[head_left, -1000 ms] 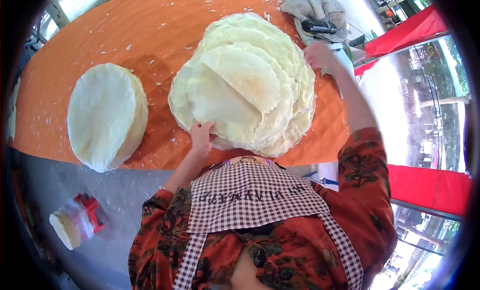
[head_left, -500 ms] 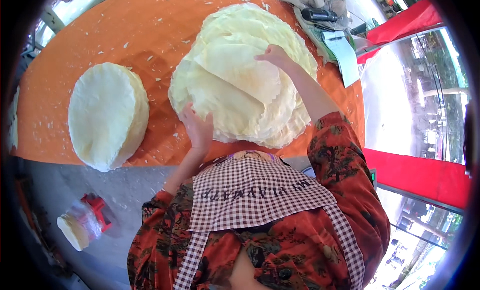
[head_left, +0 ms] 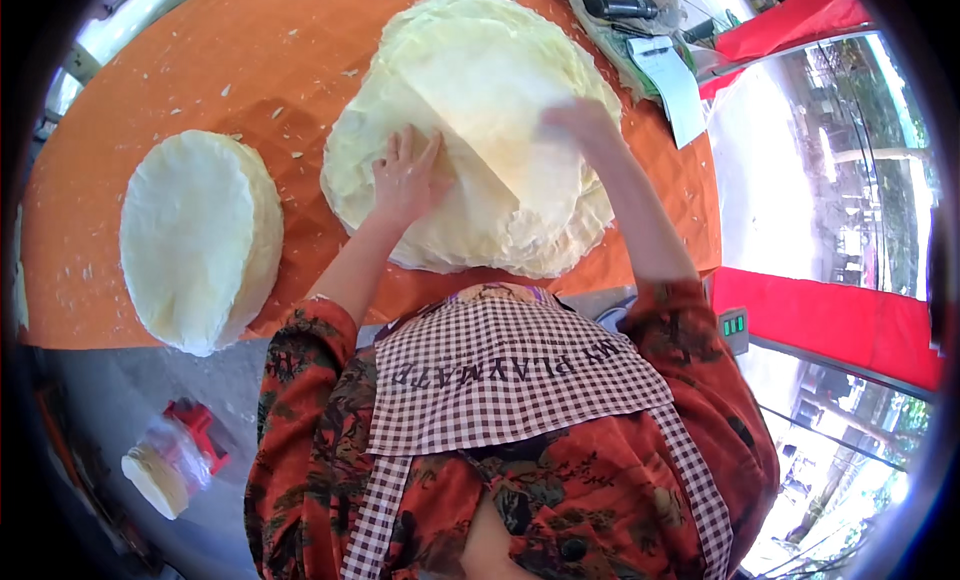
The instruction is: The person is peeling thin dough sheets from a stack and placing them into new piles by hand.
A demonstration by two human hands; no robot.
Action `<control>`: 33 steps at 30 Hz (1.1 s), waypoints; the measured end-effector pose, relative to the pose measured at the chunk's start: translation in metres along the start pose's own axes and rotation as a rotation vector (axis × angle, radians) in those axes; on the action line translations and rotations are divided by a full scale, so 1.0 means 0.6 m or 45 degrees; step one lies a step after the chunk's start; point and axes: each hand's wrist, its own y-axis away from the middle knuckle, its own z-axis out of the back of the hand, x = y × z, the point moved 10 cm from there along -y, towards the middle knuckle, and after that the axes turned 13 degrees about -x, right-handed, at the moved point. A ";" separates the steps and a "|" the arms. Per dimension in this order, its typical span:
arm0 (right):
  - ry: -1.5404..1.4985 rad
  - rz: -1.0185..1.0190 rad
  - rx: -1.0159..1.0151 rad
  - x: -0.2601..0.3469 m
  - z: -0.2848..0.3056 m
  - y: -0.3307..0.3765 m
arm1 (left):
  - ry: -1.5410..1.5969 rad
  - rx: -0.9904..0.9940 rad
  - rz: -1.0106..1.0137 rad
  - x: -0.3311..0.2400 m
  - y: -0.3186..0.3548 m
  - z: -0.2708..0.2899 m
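Note:
In front of me is a broad, uneven stack of thin, pale cream round sheets (head_left: 460, 50), like flat wrappers, with ragged edges. My left hand (head_left: 407, 180) lies on its left part, fingers spread and pressing on the top sheets. Over the right part of the stack is my right hand (head_left: 580, 125); motion smears its fingers, so whether they grip a sheet is hidden. A straight edge of an overlapping sheet runs slanting between the two hands. To the left, apart from both hands, stands a neater, thick round stack of the same sheets (head_left: 190, 240).
An orange cloth (head_left: 290, 90) littered with pale flakes covers the table. At the far right are a black cylinder (head_left: 620, 6) and a paper pad (head_left: 668, 90). Below left, a wrapped pale stack (head_left: 155, 485) sits beside a red object (head_left: 195, 430). A device with a green display (head_left: 734, 326) is at right.
My left hand has moved from the stack's left edge up and inward onto the sheets. The right hand has moved a little right and down and is now blurred. The view has shifted slightly.

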 end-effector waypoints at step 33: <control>1.216 1.217 -0.155 0.050 -0.103 0.213 | 1.689 -0.135 1.550 0.088 0.249 -0.008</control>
